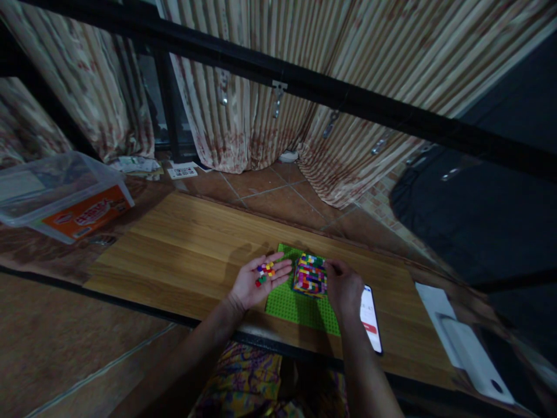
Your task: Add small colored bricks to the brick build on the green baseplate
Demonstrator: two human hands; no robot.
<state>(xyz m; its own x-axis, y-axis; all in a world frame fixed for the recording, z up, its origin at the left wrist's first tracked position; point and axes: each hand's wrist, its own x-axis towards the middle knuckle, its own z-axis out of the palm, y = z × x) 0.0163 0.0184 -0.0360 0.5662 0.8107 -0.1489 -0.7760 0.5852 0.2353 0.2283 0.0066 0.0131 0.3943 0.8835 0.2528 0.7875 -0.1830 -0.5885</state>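
Left hand palm-up, fingers wide, apparently keeping loose bricks in reach; right hand at brick block, fingers narrow (anything pinched? can't tell), green baseplate beneath.

One cam, head-worn, looks fwd & down past wearer's lap at btm ctr. Wide FOV: left hand & right hand small, mid dist., below mid-frame. Counter slants across lower half, far edge dropping twd frame R; view rolled a bit. Bkgd, farther off: tile floor, curtains up top.
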